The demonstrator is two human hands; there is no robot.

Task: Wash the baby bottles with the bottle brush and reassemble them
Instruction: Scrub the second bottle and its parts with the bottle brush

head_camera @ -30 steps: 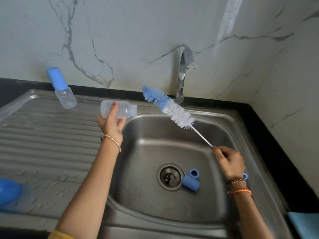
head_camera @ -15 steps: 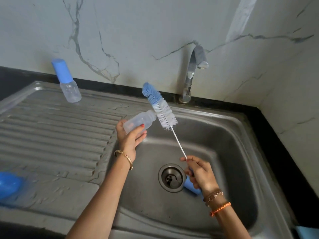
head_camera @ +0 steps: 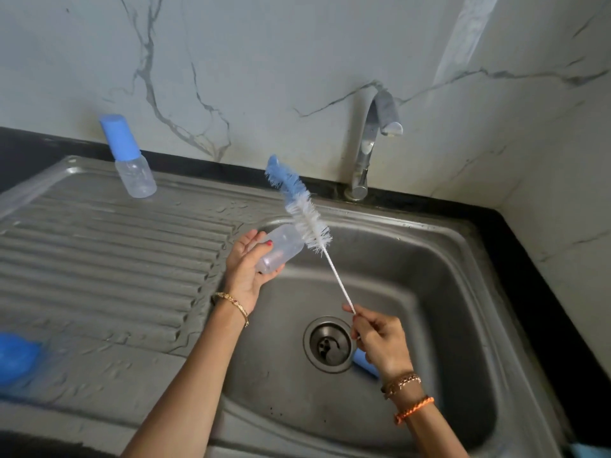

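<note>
Steel sink [head_camera: 463, 259] set in a black bench [head_camera: 542, 259], marble wall behind. Tap [head_camera: 370, 143] stands at the back rim, spout over the basin, no water visible. Drain [head_camera: 329, 343] sits in the basin floor; a blue cap [head_camera: 363, 361] lies just right of it, mostly hidden behind the right hand. Ribbed drainboard [head_camera: 99, 252] to the left carries a capped bottle [head_camera: 130, 157] upright at its far edge, well apart from the hands. Blurred blue object [head_camera: 16, 358] at the near left edge, can't tell what it is. Nothing sits between brush and open bottle.

Versus half a second ago: the open bottle has tipped further, base now pointing at the camera, and the bristles have closed in from just beside the neck to touching or overlapping the bottle's far end. Right hand is a bit higher on the wire. Capped bottle and cap unmoved.

Left hand [head_camera: 248, 266] grip is closed around the open bottle [head_camera: 281, 252], fingers wrapped on its body, held over the basin's left rim. Right hand [head_camera: 380, 342] pinches the lower end of the brush [head_camera: 304, 209] wire over the drain; brush angles up and left, white bristles at the bottle's mouth end, blue tip past it. Can't tell whether the bristles are inside the mouth.
</note>
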